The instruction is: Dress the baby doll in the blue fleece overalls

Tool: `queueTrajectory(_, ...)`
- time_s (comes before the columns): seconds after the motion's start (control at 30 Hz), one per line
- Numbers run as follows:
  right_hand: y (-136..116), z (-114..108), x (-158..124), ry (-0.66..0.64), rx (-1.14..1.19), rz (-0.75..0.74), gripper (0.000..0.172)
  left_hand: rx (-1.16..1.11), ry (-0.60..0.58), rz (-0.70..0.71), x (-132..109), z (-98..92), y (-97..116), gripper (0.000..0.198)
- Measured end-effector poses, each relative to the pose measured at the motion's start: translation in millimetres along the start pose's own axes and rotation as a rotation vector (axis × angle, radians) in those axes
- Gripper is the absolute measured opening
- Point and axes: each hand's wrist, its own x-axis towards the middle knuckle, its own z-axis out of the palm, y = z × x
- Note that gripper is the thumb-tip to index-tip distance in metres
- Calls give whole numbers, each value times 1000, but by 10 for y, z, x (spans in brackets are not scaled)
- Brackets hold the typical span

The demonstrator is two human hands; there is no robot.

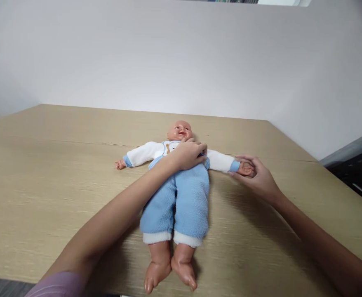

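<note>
A baby doll (pixel 191 198) lies on its back on the wooden table, head away from me and both arms spread sideways. It wears a white top with blue cuffs and fluffy blue trousers with white hems; its feet are bare. Across its chest rests my left hand (pixel 189 153), fingers bent around the upper body at the shoulder and partly hidden. My right hand (pixel 255 175) closes around the doll's arm at the right of the view, thumb below and fingers above the blue cuff (pixel 234 166). The doll's small hand lies inside my grasp.
The wooden table (pixel 60 177) reaches back to a pale wall (pixel 137 57). Beyond the table's right edge stands a dark object (pixel 357 169) that I cannot make out. Part of an opening shows at the top of the wall.
</note>
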Motion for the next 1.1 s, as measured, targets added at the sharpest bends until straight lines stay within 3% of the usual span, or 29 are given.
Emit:
queueTrajectory(0.2,-191,330,307,135,335,-90,64,-268,189,188,-122,61,-40,31)
queueTrajectory(0.37,-390,697,500,165,384,-154,59,-254,222,259,-207,32,-24,39)
queueTrajectory(0.57,-428,966,434,85,320,-266,45,-173,335,318,-266,48,-7,39)
queueTrajectory(0.73,-365,932,316,-45,243,-311,31,-95,409,260,-302,41,10,43)
queueTrajectory(0.87,-358,895,250,-120,253,-299,33,-157,487,208,-288,-14,33,34)
queueTrajectory(1.0,-399,944,204,-117,276,-266,37,-486,435,106,-217,-67,63,20)
queueTrajectory(1.1,-439,990,173,-112,231,-285,37,-749,343,-9,-174,-77,69,23)
